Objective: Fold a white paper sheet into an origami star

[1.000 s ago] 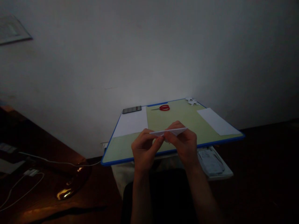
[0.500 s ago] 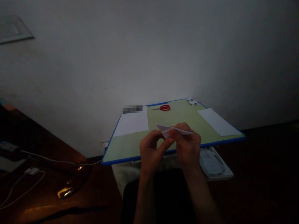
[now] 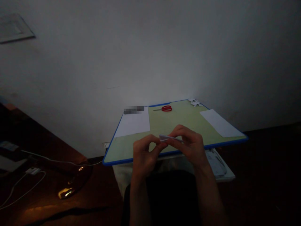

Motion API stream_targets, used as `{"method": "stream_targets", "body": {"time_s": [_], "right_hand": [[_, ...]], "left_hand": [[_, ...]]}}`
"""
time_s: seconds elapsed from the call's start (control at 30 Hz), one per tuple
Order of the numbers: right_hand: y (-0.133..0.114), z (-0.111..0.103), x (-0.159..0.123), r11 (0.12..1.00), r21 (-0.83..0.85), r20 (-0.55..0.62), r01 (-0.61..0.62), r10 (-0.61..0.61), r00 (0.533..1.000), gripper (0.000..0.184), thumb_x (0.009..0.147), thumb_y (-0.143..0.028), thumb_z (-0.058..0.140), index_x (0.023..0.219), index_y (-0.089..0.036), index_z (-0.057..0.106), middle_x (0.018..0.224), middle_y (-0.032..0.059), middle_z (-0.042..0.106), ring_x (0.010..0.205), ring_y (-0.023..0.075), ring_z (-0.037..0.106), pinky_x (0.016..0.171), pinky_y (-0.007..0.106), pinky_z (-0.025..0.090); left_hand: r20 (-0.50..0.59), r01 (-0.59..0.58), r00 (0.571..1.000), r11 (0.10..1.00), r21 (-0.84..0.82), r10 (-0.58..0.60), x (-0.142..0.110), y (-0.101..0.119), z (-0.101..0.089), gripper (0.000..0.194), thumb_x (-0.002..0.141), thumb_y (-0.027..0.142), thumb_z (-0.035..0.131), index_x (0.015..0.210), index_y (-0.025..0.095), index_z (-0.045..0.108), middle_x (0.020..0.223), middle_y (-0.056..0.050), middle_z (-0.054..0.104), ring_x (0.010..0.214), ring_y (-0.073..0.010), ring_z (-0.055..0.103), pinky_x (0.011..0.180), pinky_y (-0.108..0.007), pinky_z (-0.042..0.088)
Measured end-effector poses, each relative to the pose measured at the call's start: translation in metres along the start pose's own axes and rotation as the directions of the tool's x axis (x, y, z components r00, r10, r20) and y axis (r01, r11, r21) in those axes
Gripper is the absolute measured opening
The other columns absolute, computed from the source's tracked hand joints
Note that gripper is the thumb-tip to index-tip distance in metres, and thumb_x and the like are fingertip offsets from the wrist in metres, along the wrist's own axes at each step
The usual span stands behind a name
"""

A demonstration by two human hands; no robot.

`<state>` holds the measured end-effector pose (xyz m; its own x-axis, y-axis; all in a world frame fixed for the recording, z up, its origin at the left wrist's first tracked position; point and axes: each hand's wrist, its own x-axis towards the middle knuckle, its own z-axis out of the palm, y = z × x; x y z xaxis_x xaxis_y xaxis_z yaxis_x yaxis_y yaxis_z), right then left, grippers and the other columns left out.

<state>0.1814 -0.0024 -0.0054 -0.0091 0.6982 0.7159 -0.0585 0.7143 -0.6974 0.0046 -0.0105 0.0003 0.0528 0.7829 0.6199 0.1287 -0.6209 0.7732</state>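
Observation:
A small folded piece of white paper (image 3: 164, 138) is held above the near edge of the table, seen almost edge-on. My left hand (image 3: 145, 153) pinches its left end between thumb and fingers. From the other side, my right hand (image 3: 189, 142) grips it the same way, covering part of its right end. Beyond my hands, red-handled scissors (image 3: 166, 108) lie on the tabletop (image 3: 174, 121), blades pointing left.
White sheets lie at the left (image 3: 134, 124) and right (image 3: 221, 124) of the blue-edged table. Several small white paper pieces (image 3: 194, 102) sit in the far right corner. A blurred-out dark object (image 3: 133, 110) rests at the far left. A white cable (image 3: 61, 162) runs on the left.
The folded paper has turned and flattened, showing less of its face. My hands have moved slightly apart and the paper has come a little lower.

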Motion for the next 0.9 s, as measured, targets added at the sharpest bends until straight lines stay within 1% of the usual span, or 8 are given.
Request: {"method": "stream_targets", "body": {"time_s": [0.13,0.23,0.33,0.43,0.57,0.7,0.8,0.9], "right_hand": [[-0.001,0.003,-0.001,0.997,-0.059,-0.073,0.050,-0.054,0.996,0.009,0.088,-0.022,0.086,0.087,-0.028,0.079,0.079,-0.0019,0.071,0.073,0.0165,0.062,0.068,0.033,0.046],[0.000,0.005,0.000,0.998,-0.049,-0.123,0.028,-0.034,0.992,0.008,0.087,-0.024,0.086,0.085,-0.028,0.080,0.076,-0.0014,0.070,0.072,0.0172,0.061,0.066,0.034,0.045],[0.002,0.007,0.002,1.000,-0.001,-0.154,-0.005,0.005,0.988,0.007,0.087,-0.026,0.086,0.083,-0.028,0.080,0.075,-0.0017,0.070,0.071,0.0173,0.061,0.066,0.034,0.045],[0.003,0.009,0.003,0.999,0.051,-0.180,-0.014,0.023,0.983,0.009,0.085,-0.027,0.087,0.081,-0.028,0.079,0.073,-0.0025,0.069,0.069,0.0172,0.060,0.066,0.034,0.044],[0.005,0.014,0.002,0.994,0.105,-0.195,-0.027,0.047,0.980,0.011,0.086,-0.031,0.086,0.080,-0.028,0.078,0.072,-0.0025,0.067,0.070,0.0174,0.058,0.067,0.034,0.043],[0.010,0.024,0.001,0.973,0.229,-0.280,-0.023,0.089,0.956,0.016,0.087,-0.037,0.086,0.080,-0.027,0.076,0.074,-0.0026,0.065,0.073,0.0168,0.057,0.070,0.033,0.045],[0.013,0.035,0.001,0.943,0.332,-0.317,-0.029,0.141,0.938,0.018,0.087,-0.039,0.086,0.080,-0.027,0.075,0.075,-0.0030,0.063,0.073,0.0158,0.055,0.069,0.031,0.045],[0.014,0.043,0.003,0.927,0.372,-0.314,-0.047,0.174,0.933,0.021,0.087,-0.043,0.086,0.080,-0.027,0.074,0.075,-0.0031,0.060,0.071,0.0157,0.055,0.067,0.031,0.046]], "left_hand": [[0.018,0.002,1.000,1.000,0.007,-0.002,0.000,0.000,-0.002,0.016,0.084,0.029,0.088,0.078,0.021,0.076,0.077,-0.003,0.077,0.071,-0.0181,0.069,0.072,-0.031,0.056],[0.058,0.025,0.998,0.999,-0.046,-0.023,0.002,-0.001,-0.003,0.014,0.083,0.029,0.089,0.085,0.020,0.079,0.084,-0.006,0.078,0.079,-0.0199,0.071,0.078,-0.032,0.058],[0.068,0.027,0.997,0.991,-0.129,-0.019,0.004,-0.001,-0.004,0.022,0.079,0.027,0.092,0.096,0.020,0.081,0.091,-0.007,0.079,0.086,-0.0212,0.072,0.082,-0.034,0.059],[0.027,-0.009,1.000,0.981,-0.192,0.015,0.004,0.000,-0.004,0.026,0.078,0.024,0.093,0.101,0.021,0.081,0.093,-0.006,0.079,0.089,-0.0208,0.072,0.085,-0.034,0.059],[-0.028,-0.066,0.998,0.977,-0.201,0.062,0.003,0.002,0.003,0.020,0.081,0.021,0.091,0.098,0.022,0.081,0.091,-0.005,0.078,0.086,-0.0196,0.072,0.083,-0.033,0.059],[-0.115,-0.104,0.990,0.973,-0.207,0.082,0.003,0.004,0.012,0.017,0.082,0.023,0.090,0.096,0.022,0.081,0.088,-0.004,0.077,0.084,-0.0186,0.071,0.079,-0.032,0.057],[-0.192,-0.130,0.977,0.977,-0.170,0.097,0.003,0.005,0.018,0.011,0.085,0.024,0.088,0.092,0.022,0.080,0.084,-0.002,0.076,0.080,-0.0169,0.070,0.075,-0.029,0.055],[-0.256,-0.170,0.957,0.980,-0.100,0.139,0.004,0.007,0.019,0.009,0.088,0.027,0.085,0.086,0.021,0.078,0.079,-0.001,0.075,0.074,-0.0156,0.067,0.069,-0.027,0.052]]}}
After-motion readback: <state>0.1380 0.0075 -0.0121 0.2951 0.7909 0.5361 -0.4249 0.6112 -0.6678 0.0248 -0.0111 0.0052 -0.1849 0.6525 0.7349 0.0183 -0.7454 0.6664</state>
